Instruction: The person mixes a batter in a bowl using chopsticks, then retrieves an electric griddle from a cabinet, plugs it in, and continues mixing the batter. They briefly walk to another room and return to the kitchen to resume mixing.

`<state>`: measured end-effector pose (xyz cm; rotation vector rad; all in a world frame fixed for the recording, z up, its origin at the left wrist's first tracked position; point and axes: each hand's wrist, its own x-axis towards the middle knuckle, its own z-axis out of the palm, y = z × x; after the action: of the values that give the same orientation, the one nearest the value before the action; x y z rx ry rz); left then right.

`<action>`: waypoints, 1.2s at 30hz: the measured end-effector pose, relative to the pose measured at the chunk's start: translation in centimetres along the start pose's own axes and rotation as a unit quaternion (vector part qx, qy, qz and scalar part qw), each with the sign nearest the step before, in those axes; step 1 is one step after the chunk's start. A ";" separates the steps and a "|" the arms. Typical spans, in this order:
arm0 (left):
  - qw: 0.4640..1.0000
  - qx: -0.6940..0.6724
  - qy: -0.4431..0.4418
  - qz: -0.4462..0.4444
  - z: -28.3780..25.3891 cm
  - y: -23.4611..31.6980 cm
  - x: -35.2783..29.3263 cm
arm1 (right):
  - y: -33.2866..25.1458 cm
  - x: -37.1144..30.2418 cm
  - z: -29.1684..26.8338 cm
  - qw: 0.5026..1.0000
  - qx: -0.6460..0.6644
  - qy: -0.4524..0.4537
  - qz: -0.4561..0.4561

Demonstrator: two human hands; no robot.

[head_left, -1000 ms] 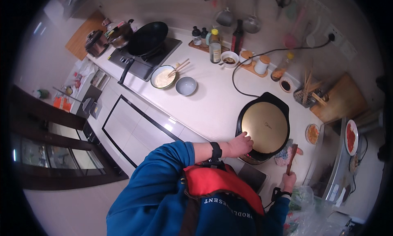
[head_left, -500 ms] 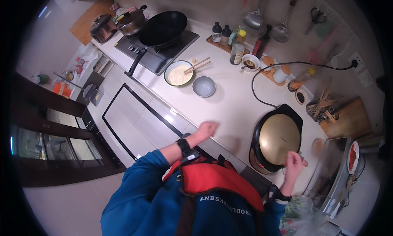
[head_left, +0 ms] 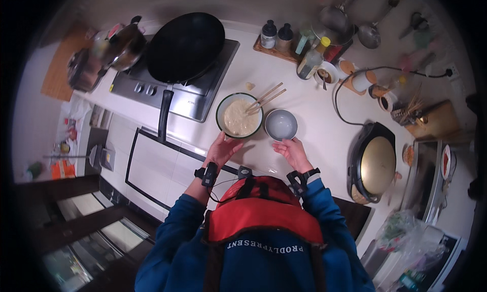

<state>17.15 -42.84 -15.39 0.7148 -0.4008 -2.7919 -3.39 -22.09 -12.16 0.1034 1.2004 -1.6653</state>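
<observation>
Reaching over the white desk (head_left: 324, 135), the person's left hand (head_left: 221, 149) touches the near rim of a round, dark-rimmed bowl of pale batter (head_left: 239, 115), fingers loosely spread, not yet closed on it. The right hand (head_left: 290, 150) lies open just below an empty grey ceramic bowl (head_left: 281, 124) beside it. Wooden chopsticks (head_left: 265, 97) lean out of the batter. Full, that bowl looks weighty, sloshy and breakable; cupping both sides of its rim seems safest. Farther off sit a black wok (head_left: 185, 46) and a round electric griddle (head_left: 374, 162).

left hand (head_left: 221, 150) now at batter bowl (head_left: 239, 115), right hand (head_left: 290, 151) seemingly off griddle (head_left: 372, 162)
</observation>
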 end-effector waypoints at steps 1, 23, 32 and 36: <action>1.000 -0.003 -0.030 0.001 -0.4 0.6 0.7 | 0.2 0.6 0.3 1.000 0.020 0.010 0.003; 0.995 -0.017 -0.039 -0.085 2.3 -1.0 -4.0 | -5.9 -3.0 1.9 0.979 -0.176 -0.083 -0.061; 0.994 0.073 -0.068 -0.037 10.7 -5.8 -2.7 | -9.8 -9.8 5.4 0.914 -0.278 -0.066 -0.287; 0.990 0.119 -0.073 -0.002 14.2 -5.7 -1.9 | -11.5 -15.0 5.0 0.834 -0.382 -0.085 -0.388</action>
<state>10.81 -34.07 -4.40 0.5602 -0.7724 -2.8380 -2.89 -16.11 6.40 -1.1452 1.8117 -1.6359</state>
